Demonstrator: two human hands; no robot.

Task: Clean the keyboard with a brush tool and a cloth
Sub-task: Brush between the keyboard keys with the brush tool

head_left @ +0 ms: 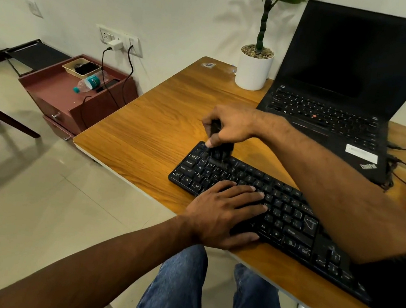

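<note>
My right hand [227, 126] grips the black brush tool [218, 150], its blurred bristle end down on the top-left keys of the black keyboard [291, 213]. My left hand [223, 213] lies flat with straight fingers across the keyboard's lower middle rows, the thumb along its front edge. The keyboard sits slantwise on the wooden desk [154, 133]. Behind the keyboard stands an open laptop [350, 76], with a white plant pot [253, 69] left of it.

I read "ThinkPad" on the laptop [368, 166] palm rest. The keyboard [288, 213] keys show "Ctrl", "Alt", "Shift" and "Caps Lock". The bottle [89, 83] label is too blurred to read.
</note>
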